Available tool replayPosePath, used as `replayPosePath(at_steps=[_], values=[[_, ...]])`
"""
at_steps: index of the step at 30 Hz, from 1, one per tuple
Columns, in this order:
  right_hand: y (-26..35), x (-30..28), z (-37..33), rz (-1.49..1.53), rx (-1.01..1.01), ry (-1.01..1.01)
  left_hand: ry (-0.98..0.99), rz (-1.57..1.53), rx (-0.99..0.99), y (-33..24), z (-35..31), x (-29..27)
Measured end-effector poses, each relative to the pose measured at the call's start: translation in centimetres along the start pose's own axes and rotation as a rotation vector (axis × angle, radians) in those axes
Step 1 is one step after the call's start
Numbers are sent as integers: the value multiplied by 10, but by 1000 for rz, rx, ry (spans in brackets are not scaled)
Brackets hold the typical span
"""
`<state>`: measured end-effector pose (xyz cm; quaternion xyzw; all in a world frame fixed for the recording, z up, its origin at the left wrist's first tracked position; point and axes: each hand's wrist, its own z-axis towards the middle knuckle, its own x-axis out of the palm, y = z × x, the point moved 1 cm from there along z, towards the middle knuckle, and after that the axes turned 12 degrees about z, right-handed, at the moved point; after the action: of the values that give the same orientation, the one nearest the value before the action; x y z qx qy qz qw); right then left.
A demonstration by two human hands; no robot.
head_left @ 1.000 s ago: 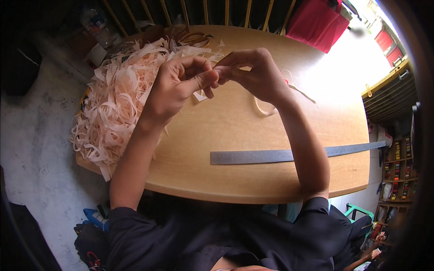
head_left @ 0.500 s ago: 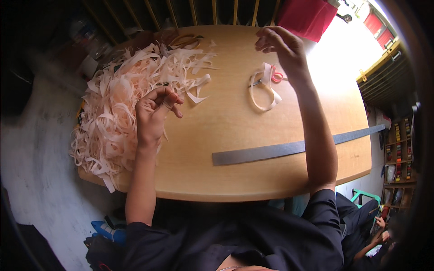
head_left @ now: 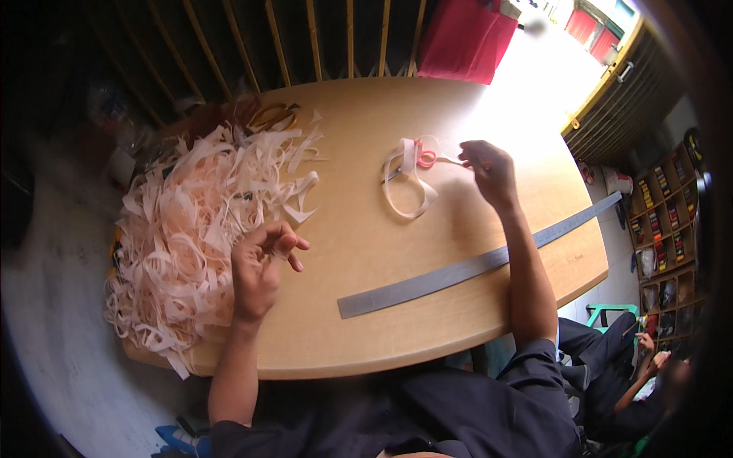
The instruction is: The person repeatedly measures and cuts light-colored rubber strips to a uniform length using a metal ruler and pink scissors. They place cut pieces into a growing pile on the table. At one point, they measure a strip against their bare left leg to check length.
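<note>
The left hand is half curled beside the heap, thumb against bent fingers; whether it pinches something cannot be told. The right hand has its fingers loosely bent at the free end of a pale strip; whether it grips that end is unclear. The strip, flat and ribbon-like, curls into a loop on the table between the hands, partly over scissors with red plastic ring handles. Leftward lies the heap of strips, thin, peach-coloured and tangled. A long, flat metal ruler slants under the right forearm, its scale too fine to read. The smooth, wood-grained tabletop bears a small, illegible mark near its right edge. Farther out are a plain crimson bag, yellow bars and wooden shelves holding colourful rolls.
</note>
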<state>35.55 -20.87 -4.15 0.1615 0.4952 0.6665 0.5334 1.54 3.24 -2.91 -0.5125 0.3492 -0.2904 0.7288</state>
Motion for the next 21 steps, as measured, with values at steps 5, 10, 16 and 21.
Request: replayPosePath(at_steps=[5,10,16,21], values=[[10,37,-11,-420,-202,205,5,-63,34,0,-4,20],[31,38,-24,-616,-249,282,54,199,105,-7,0,24],[38,23,-20,-491,-10,299,88,110,130,-39,8,44],[39,20,-24,-531,-18,343,-31,170,225,-49,41,88]])
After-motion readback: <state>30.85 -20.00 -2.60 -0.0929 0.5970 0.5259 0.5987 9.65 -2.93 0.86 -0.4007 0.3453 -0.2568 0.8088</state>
